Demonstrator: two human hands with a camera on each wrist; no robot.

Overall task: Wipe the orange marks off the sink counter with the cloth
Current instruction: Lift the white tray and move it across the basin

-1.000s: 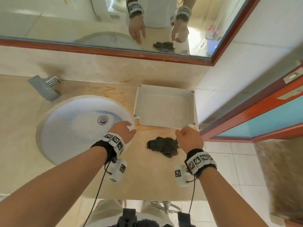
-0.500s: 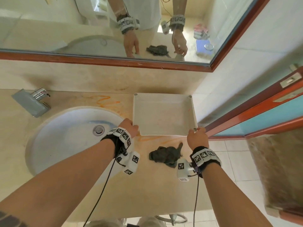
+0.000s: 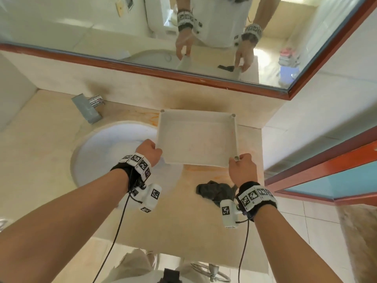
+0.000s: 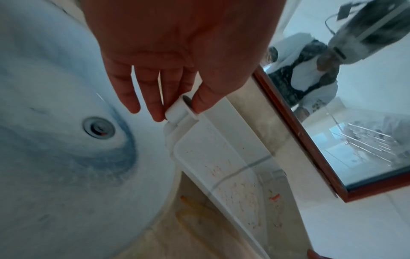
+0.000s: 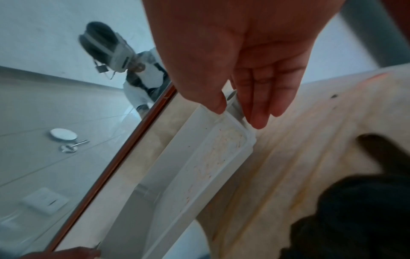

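While both hands lift the tray [image 3: 195, 139], left hand [image 3: 150, 153] and right hand [image 3: 241, 169] each pinching a near corner, wiping hasn't started: cloth [image 3: 214, 192] lies unheld on the bench [image 3: 173, 225] at 6 o'clock of the tray; orange marks [image 3: 204, 174] remain.

white tray [image 3: 195, 139] | dark grey cloth [image 3: 214, 192] | beige counter [image 3: 40, 160], orange marks [image 3: 204, 172] | red-brown mirror frame [image 3: 142, 68]

Small bathroom, beige marble-look backsplash [image 3: 122, 82] under a big mirror [image 3: 102, 27] with a red-brown wooden frame [image 3: 142, 68]. White tiled wall [image 3: 326, 94] on the right, then a red door frame [image 3: 318, 170] with a blue panel [image 3: 346, 180]. Pale floor tiles [image 3: 318, 225] below, chrome tap [image 3: 89, 108] back left, daylight bouncing off everything.
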